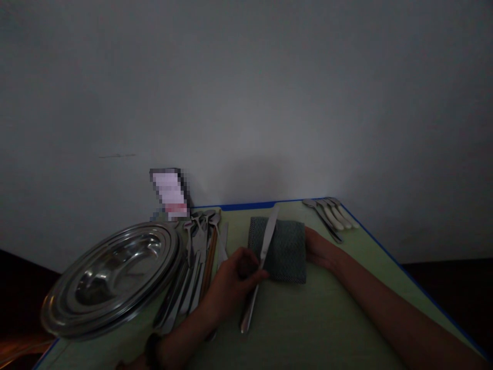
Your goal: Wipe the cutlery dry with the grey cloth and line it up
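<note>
My left hand (236, 275) pinches a table knife (268, 234) near the middle, its blade slanting up and its handle end pointing down toward me. Just behind the blade is a folded grey-green cloth (290, 252) with a woven pattern. My right hand (316, 246) grips this cloth from its right side, and most of its fingers are hidden behind it. The upper part of the blade overlaps the cloth; whether the two touch, I cannot tell.
Stacked metal plates (162, 234) occupy the left of the green table (331, 308). Beside them lie several knives, spoons and wooden chopsticks (210, 257). A spoon (321, 213) and several white-handled utensils (339, 216) lie at the far right. A blurred phone-like screen (169, 190) leans by the wall.
</note>
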The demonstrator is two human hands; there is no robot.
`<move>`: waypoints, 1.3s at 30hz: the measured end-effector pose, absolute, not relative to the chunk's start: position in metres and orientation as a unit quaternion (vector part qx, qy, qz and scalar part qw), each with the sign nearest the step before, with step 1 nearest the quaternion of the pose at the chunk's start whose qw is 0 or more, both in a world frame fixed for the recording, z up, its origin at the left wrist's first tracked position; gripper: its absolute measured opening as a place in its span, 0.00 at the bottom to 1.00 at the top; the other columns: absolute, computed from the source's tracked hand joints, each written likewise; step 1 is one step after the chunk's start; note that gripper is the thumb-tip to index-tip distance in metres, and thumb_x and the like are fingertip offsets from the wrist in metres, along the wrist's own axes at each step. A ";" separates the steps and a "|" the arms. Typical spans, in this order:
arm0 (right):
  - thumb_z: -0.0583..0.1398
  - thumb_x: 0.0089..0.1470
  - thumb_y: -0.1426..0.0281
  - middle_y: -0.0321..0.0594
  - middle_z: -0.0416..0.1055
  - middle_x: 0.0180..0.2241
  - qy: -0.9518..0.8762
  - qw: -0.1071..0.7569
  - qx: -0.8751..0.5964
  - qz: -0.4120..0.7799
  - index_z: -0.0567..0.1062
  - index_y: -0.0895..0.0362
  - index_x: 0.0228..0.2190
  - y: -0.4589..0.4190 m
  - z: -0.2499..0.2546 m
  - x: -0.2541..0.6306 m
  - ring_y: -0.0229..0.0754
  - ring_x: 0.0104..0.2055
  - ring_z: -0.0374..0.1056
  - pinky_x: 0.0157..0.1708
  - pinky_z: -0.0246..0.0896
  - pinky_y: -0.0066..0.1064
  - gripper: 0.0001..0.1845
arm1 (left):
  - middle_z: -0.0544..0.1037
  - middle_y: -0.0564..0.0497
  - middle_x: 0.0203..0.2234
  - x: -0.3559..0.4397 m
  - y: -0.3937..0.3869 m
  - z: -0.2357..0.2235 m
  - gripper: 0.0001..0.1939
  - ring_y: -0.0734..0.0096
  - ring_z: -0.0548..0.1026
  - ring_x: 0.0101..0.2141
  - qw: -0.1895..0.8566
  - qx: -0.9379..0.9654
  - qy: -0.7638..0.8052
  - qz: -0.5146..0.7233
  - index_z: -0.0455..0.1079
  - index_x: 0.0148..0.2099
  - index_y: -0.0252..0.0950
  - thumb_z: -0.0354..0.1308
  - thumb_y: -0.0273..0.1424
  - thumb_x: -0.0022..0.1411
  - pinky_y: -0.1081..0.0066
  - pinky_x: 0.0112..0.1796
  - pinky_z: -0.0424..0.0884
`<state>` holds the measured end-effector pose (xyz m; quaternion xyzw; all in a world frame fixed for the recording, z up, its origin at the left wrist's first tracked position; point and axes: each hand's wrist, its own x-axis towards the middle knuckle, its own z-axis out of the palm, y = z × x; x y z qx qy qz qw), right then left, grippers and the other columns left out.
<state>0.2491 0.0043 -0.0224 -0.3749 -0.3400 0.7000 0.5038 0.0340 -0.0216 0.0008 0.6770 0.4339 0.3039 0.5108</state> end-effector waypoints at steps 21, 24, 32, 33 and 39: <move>0.59 0.43 0.67 0.40 0.76 0.30 -0.293 0.509 -0.371 0.719 0.74 0.54 0.24 0.008 -0.025 0.247 0.45 0.42 0.68 0.46 0.55 0.39 0.05 | 0.70 0.56 0.24 0.032 -0.022 -0.002 0.08 0.75 0.69 0.24 0.459 0.736 0.426 0.257 0.64 0.38 0.36 0.53 0.33 0.57 0.77 0.24 0.62; 0.58 0.43 0.66 0.40 0.76 0.30 -0.290 0.510 -0.370 0.721 0.73 0.54 0.23 0.009 -0.025 0.247 0.45 0.42 0.68 0.46 0.55 0.39 0.06 | 0.69 0.57 0.23 0.032 -0.023 0.000 0.07 0.76 0.67 0.23 0.465 0.732 0.429 0.252 0.64 0.39 0.36 0.53 0.32 0.56 0.77 0.23 0.61; 0.57 0.44 0.69 0.40 0.76 0.33 -0.287 0.522 -0.362 0.717 0.74 0.54 0.25 0.011 -0.026 0.248 0.45 0.44 0.67 0.46 0.55 0.39 0.05 | 0.66 0.58 0.21 0.034 -0.022 0.001 0.07 0.78 0.64 0.21 0.479 0.724 0.429 0.249 0.63 0.38 0.35 0.53 0.32 0.57 0.78 0.21 0.57; 0.57 0.44 0.69 0.40 0.76 0.33 -0.287 0.523 -0.360 0.717 0.74 0.54 0.26 0.011 -0.026 0.248 0.45 0.44 0.67 0.46 0.55 0.39 0.06 | 0.66 0.58 0.21 0.033 -0.022 0.000 0.07 0.78 0.64 0.21 0.480 0.724 0.428 0.251 0.63 0.38 0.35 0.53 0.32 0.57 0.78 0.21 0.57; 0.56 0.46 0.70 0.41 0.76 0.34 -0.284 0.529 -0.351 0.718 0.74 0.54 0.29 0.011 -0.029 0.249 0.44 0.44 0.67 0.48 0.54 0.39 0.07 | 0.66 0.58 0.21 0.033 -0.021 -0.002 0.07 0.78 0.64 0.21 0.482 0.726 0.423 0.250 0.63 0.38 0.35 0.53 0.32 0.56 0.78 0.21 0.58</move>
